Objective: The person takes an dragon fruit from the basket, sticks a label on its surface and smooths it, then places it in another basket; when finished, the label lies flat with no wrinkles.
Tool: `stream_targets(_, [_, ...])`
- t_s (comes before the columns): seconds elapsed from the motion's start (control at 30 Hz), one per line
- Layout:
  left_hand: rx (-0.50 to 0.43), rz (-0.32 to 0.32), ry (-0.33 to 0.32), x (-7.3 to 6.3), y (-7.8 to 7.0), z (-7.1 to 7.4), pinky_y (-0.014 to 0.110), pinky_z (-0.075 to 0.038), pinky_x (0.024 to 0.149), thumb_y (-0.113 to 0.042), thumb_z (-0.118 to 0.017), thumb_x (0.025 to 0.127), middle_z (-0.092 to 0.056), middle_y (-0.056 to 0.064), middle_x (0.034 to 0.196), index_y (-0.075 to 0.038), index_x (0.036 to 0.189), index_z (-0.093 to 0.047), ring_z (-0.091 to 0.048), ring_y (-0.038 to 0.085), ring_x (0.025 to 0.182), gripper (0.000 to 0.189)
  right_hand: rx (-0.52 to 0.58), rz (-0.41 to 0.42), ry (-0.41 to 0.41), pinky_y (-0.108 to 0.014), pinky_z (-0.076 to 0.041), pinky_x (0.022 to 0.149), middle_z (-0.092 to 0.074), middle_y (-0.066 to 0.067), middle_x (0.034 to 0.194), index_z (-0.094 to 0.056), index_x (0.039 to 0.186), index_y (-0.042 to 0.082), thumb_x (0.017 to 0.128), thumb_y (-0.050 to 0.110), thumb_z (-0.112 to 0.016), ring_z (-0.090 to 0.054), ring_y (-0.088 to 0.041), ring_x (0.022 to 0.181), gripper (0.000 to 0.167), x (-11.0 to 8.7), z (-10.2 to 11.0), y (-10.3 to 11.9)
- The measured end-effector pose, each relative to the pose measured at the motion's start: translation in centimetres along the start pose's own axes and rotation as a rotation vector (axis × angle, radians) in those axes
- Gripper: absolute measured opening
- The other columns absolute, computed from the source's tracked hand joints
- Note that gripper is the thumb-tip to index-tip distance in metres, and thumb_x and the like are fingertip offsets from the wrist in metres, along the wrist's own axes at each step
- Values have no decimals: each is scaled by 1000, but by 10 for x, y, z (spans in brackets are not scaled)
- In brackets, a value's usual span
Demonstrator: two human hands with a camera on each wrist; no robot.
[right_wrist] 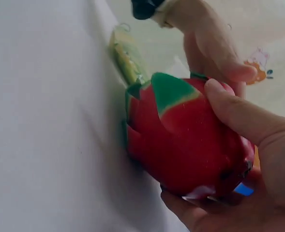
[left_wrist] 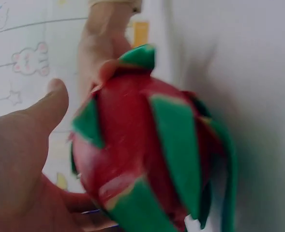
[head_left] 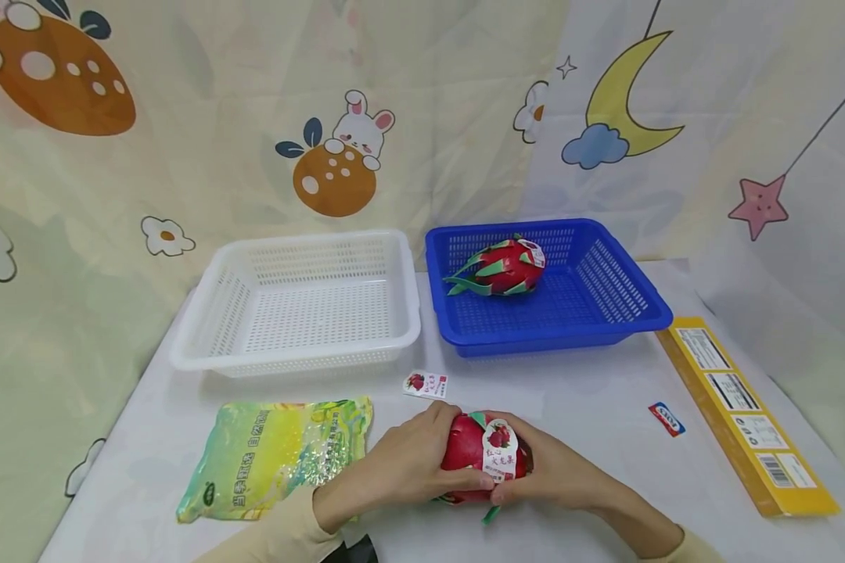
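Observation:
A red dragon fruit [head_left: 465,450] with green scales sits low over the front of the table, between both hands. Its upper side bears a white label [head_left: 500,450] with a fruit picture. My left hand [head_left: 411,461] curves round the fruit's left side, fingers on the far side and thumb reaching over toward the label. From the right, my right hand [head_left: 552,469] grips it, thumb [right_wrist: 239,113] on top by the label's lower edge and fingers underneath. In the left wrist view the fruit's green scales [left_wrist: 173,140] face the camera, with the left thumb standing a little off the skin.
Behind stand a white basket [head_left: 296,363] and a blue basket [head_left: 535,344] holding another dragon fruit [head_left: 510,270]. A loose label card [head_left: 426,384] lies just beyond the hands. At left is a yellow-green packet [head_left: 267,457]; at right, a small sticker [head_left: 667,419] and a long yellow box [head_left: 746,422].

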State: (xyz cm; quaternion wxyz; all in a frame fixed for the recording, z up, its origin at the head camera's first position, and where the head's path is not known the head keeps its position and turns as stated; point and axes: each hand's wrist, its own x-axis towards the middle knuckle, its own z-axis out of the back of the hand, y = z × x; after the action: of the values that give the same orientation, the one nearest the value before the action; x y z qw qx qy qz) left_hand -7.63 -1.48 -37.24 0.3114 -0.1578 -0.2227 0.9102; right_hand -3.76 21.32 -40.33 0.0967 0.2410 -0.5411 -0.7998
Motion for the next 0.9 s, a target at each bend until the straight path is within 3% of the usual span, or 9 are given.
stream_targets(0.17, [55,-7,-76,1,-4,-8,21,-50,58,-71,-66,73,-57,-1,106,-11,125,-47,-57,8,85,81,98,12,104,-18,-48,95,-41,-11,146,-29,151,15,81,20,-78,-42,-31,129,85,2,12,-5])
stream_targets(0.27, [83,-11,-100,0,-5,-10,19,-47,54,-68,-66,76,-56,-1,103,-11,123,-48,-55,7,80,76,117,16,124,-16,-46,96,-39,-12,148,-30,150,13,85,21,-73,-40,-32,132,79,4,17,-6])
stream_targets(0.43, [121,-11,-122,-1,-6,-12,20,-45,53,-67,-65,76,-56,0,103,-11,123,-48,-53,7,77,76,114,4,47,-21,-48,93,-45,-12,143,-44,143,13,91,27,-66,-40,-31,131,58,8,15,-2])
stream_targets(0.6, [116,3,-118,-1,-6,-12,21,-44,52,-69,-64,76,-56,-1,102,-13,122,-48,-52,6,77,75,122,-27,-52,-32,-52,86,-54,-11,129,-53,132,13,93,31,-63,-48,-27,118,44,14,8,3])
stream_targets(0.7, [104,11,-114,0,-6,-12,21,-44,53,-70,-64,76,-56,-1,103,-13,124,-48,-53,6,79,76,122,-62,-98,-33,-50,85,-57,-10,125,-56,130,13,95,35,-60,-52,-25,112,41,15,7,3])
stream_targets(0.9, [79,25,-105,3,-5,-8,22,-47,56,-74,-62,74,-59,-2,102,-13,121,-52,-57,8,79,78,184,-60,-103,-32,-44,92,-56,-9,128,-55,132,9,100,38,-49,-49,-23,116,44,16,8,0])
